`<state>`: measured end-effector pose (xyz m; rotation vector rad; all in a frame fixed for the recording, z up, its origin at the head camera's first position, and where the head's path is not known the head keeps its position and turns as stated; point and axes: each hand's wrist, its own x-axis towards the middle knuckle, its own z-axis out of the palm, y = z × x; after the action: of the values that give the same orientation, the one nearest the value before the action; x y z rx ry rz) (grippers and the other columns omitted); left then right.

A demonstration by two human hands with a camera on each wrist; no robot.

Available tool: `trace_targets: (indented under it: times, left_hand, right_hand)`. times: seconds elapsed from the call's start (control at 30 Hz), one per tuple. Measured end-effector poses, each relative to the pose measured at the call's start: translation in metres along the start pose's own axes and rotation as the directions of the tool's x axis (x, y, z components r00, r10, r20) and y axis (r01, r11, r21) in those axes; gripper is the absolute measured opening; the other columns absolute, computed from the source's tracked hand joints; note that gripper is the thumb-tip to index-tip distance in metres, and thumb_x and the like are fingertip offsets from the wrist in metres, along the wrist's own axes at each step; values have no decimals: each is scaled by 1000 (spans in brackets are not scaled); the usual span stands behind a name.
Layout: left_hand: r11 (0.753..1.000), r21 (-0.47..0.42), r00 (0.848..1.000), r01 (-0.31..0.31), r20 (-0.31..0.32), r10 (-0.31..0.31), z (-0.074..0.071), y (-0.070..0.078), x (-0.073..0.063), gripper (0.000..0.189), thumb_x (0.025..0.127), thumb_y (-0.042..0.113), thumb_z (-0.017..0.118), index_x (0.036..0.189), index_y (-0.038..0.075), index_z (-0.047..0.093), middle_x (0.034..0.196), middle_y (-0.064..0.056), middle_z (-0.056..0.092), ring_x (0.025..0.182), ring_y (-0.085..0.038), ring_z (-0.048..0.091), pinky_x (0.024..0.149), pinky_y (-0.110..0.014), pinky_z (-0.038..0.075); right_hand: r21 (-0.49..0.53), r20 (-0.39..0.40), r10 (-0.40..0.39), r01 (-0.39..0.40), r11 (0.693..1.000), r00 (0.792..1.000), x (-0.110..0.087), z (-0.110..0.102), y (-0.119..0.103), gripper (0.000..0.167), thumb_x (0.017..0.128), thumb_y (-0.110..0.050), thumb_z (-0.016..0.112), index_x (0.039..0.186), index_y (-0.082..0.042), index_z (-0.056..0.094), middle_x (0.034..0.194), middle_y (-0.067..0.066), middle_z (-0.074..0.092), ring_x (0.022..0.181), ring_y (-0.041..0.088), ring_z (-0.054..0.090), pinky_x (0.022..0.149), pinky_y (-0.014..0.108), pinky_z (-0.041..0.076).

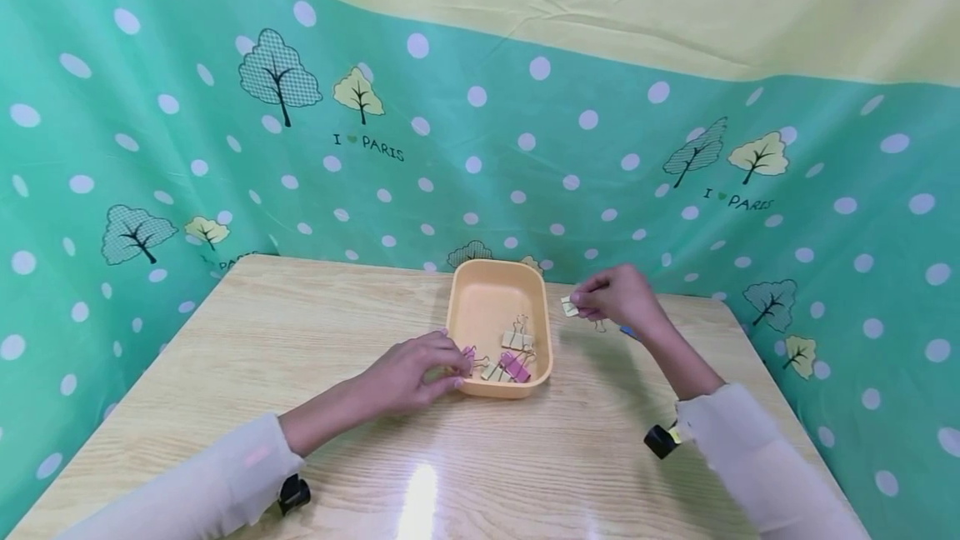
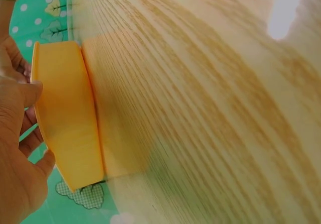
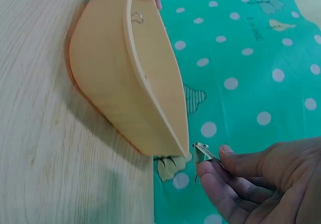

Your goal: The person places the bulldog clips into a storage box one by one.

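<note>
A peach plastic tray (image 1: 498, 390) stands on the table with several binder clips inside. Among them are a cream binder clip (image 1: 517, 341) and a pink binder clip (image 1: 515, 367). My left hand (image 1: 412, 373) holds the tray's front left corner, thumb at the outer edge and fingers reaching over the rim. Close by those fingertips lies another pink clip (image 1: 468, 353), partly hidden. Beyond the tray's right side, my right hand (image 1: 618, 300) pinches a pale binder clip (image 3: 200, 153) between thumb and fingers; its wire handles show in the right wrist view.
A small blue thing (image 1: 628, 332) lies on the wooden table (image 1: 315, 315) below the right wrist. Behind the table hangs a green dotted curtain (image 1: 420, 132). A black wrist camera (image 1: 661, 441) sits by the right sleeve.
</note>
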<state>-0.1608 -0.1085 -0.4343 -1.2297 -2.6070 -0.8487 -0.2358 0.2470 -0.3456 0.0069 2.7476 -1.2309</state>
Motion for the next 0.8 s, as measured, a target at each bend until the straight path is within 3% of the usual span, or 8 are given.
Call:
trace_targets:
  times: [0.17,0.4,0.6,0.8]
  left_hand:
    - [1000,3,1000,-7,-10,7,0,-1,-1,14,101,19,84,114,20,85,116,7,84,116,-16,77,130,-54,49]
    - [1000,-4,1000,-1,4,1,0,-1,-1,13,101,19,84,114,20,85,117,7,83,118,-16,77,132,-55,46]
    - [1000,8,1000,-4,1,4,-1,-1,-1,13,101,19,84,114,20,85,117,7,83,117,-17,77,132,-54,46]
    - [1000,4,1000,-3,6,3,-1,-1,-1,14,101,20,84,115,20,85,118,7,83,118,-17,77,132,-55,46]
  right_hand:
    - [-7,32,-22,22,1000,999,1,11,-12,15,104,-8,81,110,6,83,97,20,85,87,27,86,75,33,72]
    - [10,66,-76,76,997,995,-1,31,-27,14,102,-5,83,107,8,83,97,23,85,78,22,83,72,33,71]
    - [37,101,-133,130,991,986,-2,51,-35,11,101,-4,83,103,7,84,93,21,85,89,40,85,77,40,73]
    - [22,125,-167,166,986,978,-4,68,-46,10,101,-5,84,101,5,84,89,19,84,89,42,85,81,48,73]
